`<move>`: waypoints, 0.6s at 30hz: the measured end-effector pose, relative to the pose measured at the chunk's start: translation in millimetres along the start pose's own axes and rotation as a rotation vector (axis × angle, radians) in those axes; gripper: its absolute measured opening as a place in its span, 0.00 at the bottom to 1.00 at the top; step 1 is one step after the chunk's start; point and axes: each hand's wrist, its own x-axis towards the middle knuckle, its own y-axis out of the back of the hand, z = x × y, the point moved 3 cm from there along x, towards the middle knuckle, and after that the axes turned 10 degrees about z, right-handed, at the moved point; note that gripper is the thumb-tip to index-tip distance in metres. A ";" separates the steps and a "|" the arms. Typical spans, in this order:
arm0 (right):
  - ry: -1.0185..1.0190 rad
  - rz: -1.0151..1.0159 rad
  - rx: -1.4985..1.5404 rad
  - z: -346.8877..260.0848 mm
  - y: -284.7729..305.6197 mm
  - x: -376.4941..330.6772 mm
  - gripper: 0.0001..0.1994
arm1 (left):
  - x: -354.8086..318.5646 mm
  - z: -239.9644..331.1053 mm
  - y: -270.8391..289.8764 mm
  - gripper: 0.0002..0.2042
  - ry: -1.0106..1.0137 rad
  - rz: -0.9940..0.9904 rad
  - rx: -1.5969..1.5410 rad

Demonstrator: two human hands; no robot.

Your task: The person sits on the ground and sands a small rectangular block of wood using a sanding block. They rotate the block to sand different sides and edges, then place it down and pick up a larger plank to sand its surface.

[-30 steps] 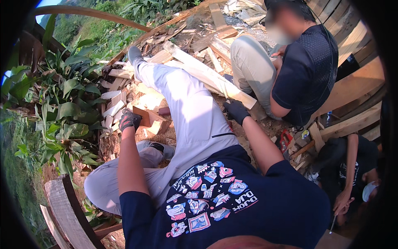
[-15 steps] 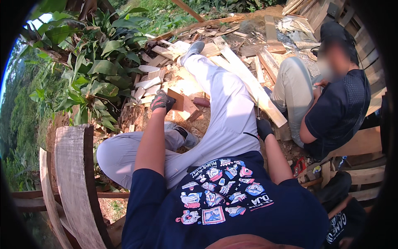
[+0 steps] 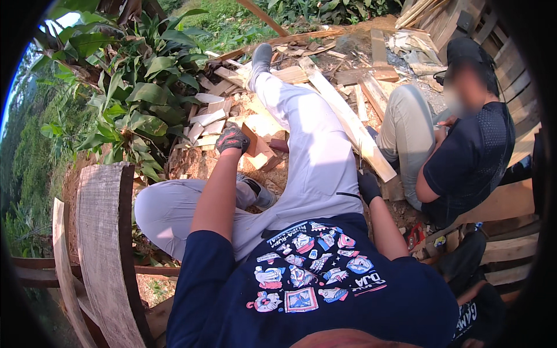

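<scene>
My left hand (image 3: pixel 232 139), in a dark and red work glove, is closed at the edge of a flat brown piece of wood (image 3: pixel 250 141). This piece stands on edge beside a paler wooden block (image 3: pixel 264 155) on the ground. Beyond my right thigh, my right hand (image 3: pixel 368 187) in a dark glove is closed round the lower end of a thin, narrow tool (image 3: pixel 360 155). The tool points away from me; its kind is unclear. A long pale plank (image 3: pixel 348 119) lies just past it. My fingers are partly hidden in both gloves.
At right another person (image 3: pixel 467 156) sits close by with bent knees. Split wood pieces (image 3: pixel 212 119) and sawdust cover the ground ahead. Leafy plants (image 3: pixel 148 93) grow at left. A curved upright board (image 3: pixel 104 243) stands at my left. A red-handled tool (image 3: pixel 414 236) lies at right.
My outstretched foot has tipped upward and a little to the left. My left hand has shifted slightly to the right, still at the brown piece. The right hand is a little lower.
</scene>
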 end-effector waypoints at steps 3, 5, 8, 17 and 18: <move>-0.234 -0.155 0.053 0.5 11.0 12.4 0.19 | -4.6 14.5 3.5 0.28 -0.043 -0.001 -0.011; -0.149 -0.158 0.195 -3.9 10.1 14.5 0.21 | -8.0 12.5 1.1 0.23 -0.038 0.046 -0.003; -0.201 -0.192 0.188 3.4 9.3 20.7 0.23 | -10.5 7.6 -6.9 0.21 -0.064 0.080 -0.050; -0.127 -0.019 0.434 -62.9 144.7 114.5 0.21 | -14.8 -12.8 -0.8 0.35 0.080 -0.046 -0.120; 0.410 0.422 -0.255 -84.9 163.9 130.5 0.19 | -13.5 -8.2 1.6 0.34 0.072 -0.038 -0.114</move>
